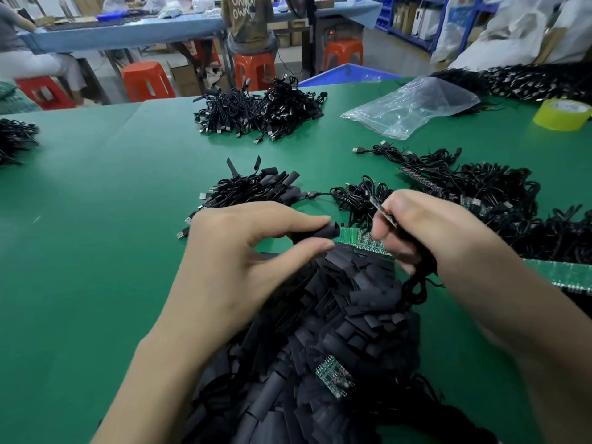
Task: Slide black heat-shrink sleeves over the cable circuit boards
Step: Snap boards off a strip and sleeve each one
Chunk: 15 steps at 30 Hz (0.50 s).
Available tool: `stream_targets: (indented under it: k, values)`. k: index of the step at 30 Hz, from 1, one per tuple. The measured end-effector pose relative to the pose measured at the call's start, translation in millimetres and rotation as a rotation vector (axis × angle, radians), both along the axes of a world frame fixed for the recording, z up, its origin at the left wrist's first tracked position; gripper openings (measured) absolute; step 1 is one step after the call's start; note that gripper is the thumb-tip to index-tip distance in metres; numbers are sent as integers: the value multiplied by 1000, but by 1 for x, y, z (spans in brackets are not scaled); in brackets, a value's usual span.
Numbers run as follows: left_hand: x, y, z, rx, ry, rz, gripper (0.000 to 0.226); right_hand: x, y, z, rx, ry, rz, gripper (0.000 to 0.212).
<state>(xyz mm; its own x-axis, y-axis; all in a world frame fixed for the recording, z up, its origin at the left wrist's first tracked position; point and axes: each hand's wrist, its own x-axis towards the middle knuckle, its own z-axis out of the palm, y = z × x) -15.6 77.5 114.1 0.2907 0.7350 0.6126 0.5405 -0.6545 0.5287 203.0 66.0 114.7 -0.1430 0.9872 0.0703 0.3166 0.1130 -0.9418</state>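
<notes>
The left hand (243,261) pinches one black heat-shrink sleeve (326,233) between thumb and forefinger, with the sleeve's open end pointing toward the right hand. The right hand (426,232) has its fingers curled round a small circuit board (384,213), which sticks out up and to the left from the fingertips. A dark cable (416,290) trails down from under the same hand. Sleeve and board are close together but apart; the sleeve is not yet on the board. Just behind and between the two hands lies a green strip of joined boards (362,241), flat on the table. A second green strip (563,274) runs off the right edge. Directly below the hands is a large heap of loose sleeves (339,315), with one bare board (333,376) lying on top of it near the lower edge. Beyond the left hand is a bundle of cables with sleeves fitted (256,187). Beyond the right hand is a bundle of cables with bare boards (480,190). Further back on the green table (96,219) are another cable pile (259,107), a clear plastic bag (413,104) and a roll of yellow tape (562,115). Orange stools (147,80) stand beyond the table.
</notes>
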Motion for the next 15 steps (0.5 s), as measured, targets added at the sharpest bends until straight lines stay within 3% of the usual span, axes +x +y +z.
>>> stream_targets:
  k: [4, 15]
  values:
    - [-1, 0, 1, 22, 14, -25, 16, 3, -7, 7, 102, -159, 94, 35]
    - [-4, 3, 0, 23, 103, -82, 21, 4, -8, 7, 138, -296, 136, 32]
